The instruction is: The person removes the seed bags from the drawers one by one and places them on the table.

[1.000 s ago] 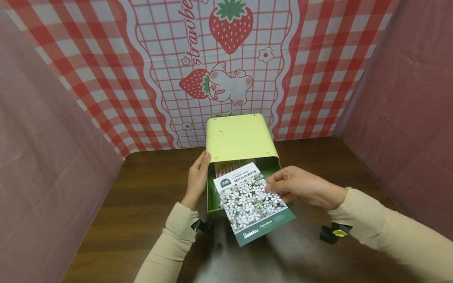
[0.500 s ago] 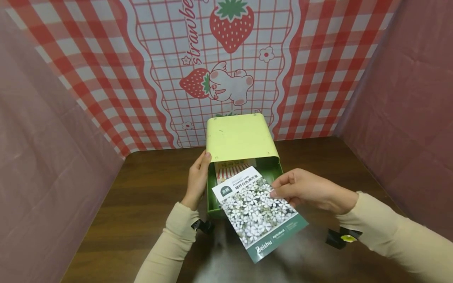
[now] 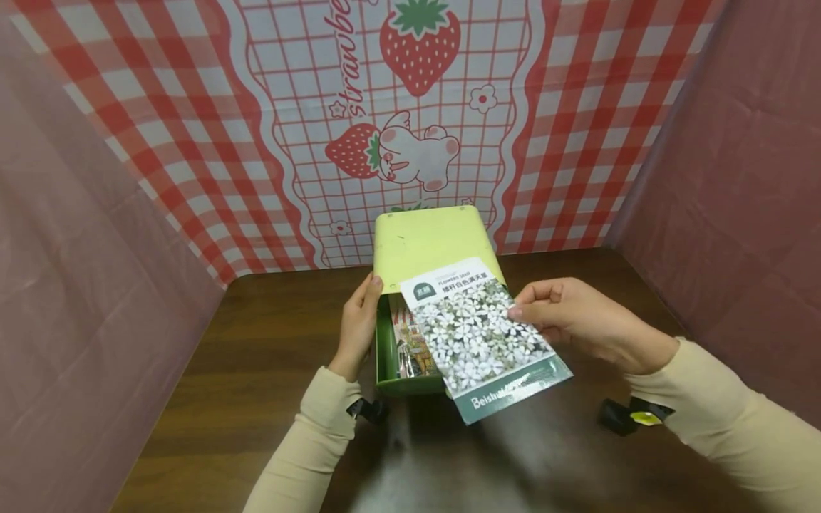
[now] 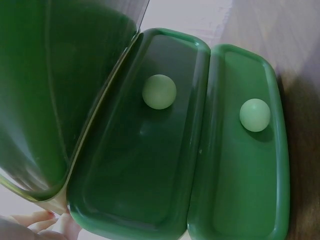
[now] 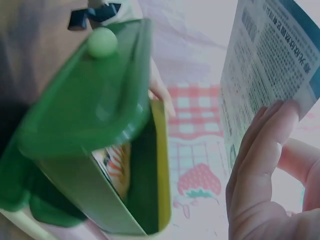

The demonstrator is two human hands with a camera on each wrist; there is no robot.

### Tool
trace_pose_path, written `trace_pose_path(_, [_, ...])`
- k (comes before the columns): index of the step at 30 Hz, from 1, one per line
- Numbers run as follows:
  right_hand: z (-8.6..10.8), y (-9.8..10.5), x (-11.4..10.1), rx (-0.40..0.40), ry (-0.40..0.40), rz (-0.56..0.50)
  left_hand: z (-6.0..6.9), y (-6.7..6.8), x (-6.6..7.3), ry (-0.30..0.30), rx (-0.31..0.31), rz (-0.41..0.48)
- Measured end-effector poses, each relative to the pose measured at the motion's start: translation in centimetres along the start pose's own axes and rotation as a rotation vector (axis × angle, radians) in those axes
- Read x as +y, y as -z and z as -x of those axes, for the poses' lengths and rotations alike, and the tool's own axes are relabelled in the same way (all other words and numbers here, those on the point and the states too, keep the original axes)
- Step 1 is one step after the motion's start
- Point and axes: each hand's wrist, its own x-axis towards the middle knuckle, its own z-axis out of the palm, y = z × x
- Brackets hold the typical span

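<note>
My right hand (image 3: pixel 577 317) pinches a flower seed packet (image 3: pixel 481 342) at its right edge, thumb on the front. White blossoms cover its face; the printed back (image 5: pixel 265 65) shows in the right wrist view. The packet hangs tilted over the front of a small drawer cabinet (image 3: pixel 432 239) with a pale yellow-green top. Its upper green drawer (image 5: pixel 85 100) is pulled out, and printed packets (image 3: pixel 410 349) lie inside, partly hidden. My left hand (image 3: pixel 357 324) rests against the cabinet's left side near the front corner, thumb at the edge.
Below the pulled-out drawer, two green drawer fronts (image 4: pixel 135 140) with round pale knobs (image 4: pixel 255 115) stand in. A brown wooden table (image 3: pixel 269 370) bears the cabinet. Behind rises a red-checked strawberry cloth (image 3: pixel 564 135), with pink cloth (image 3: pixel 725 178) at the sides.
My right hand has drawn the seed packet back to the right, then raised it over the cabinet's front edge, showing more of the drawer's contents. My left hand has stayed put.
</note>
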Motion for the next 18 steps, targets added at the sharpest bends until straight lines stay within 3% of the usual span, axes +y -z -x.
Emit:
trace_pose_path(5, [-0.2,1.7,-0.3,0.127,0.052,-0.029,0.1,0.1,0.0,-0.003,-0.021,-0.008])
trace_pose_path(13, [-1.0,5.0,-0.2,0.268,0.039,-0.282,0.0,0.2,-0.1,0.004,-0.052,0.013])
trace_pose_path(18, [-1.9,6.6,0.9,0.371,0.115,-0.314,0.6,0.2,1.2,0.012,-0.059,0.001])
